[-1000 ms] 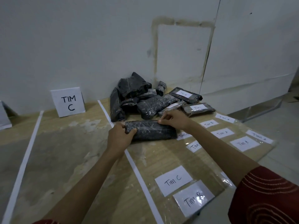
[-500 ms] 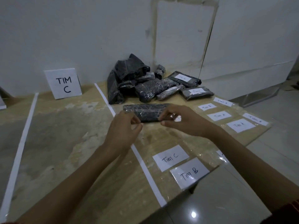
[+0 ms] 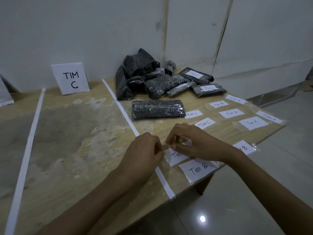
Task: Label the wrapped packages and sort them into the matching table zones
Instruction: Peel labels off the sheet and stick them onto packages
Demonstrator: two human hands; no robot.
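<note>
We note both hands low over the counter (image 3: pixel 76 133): left hand (image 3: pixel 144 150) and right hand (image 3: pixel 194 141), fingers curled, pinch the Tim label (image 3: pixel 176 156) (rest of the lettering is hidden). The wrapped package (image 3: pixel 157 109) lies flat beyond them, apart from both hands, just right of the white tape line (image 3: pixel 125 112).

wrapped package (image 3: pixel 157 109): you let go, it lies flat | your left hand (image 3: pixel 144 150) and right hand (image 3: pixel 194 143): now nearer, pinching the near label (image 3: pixel 176 156)
</note>
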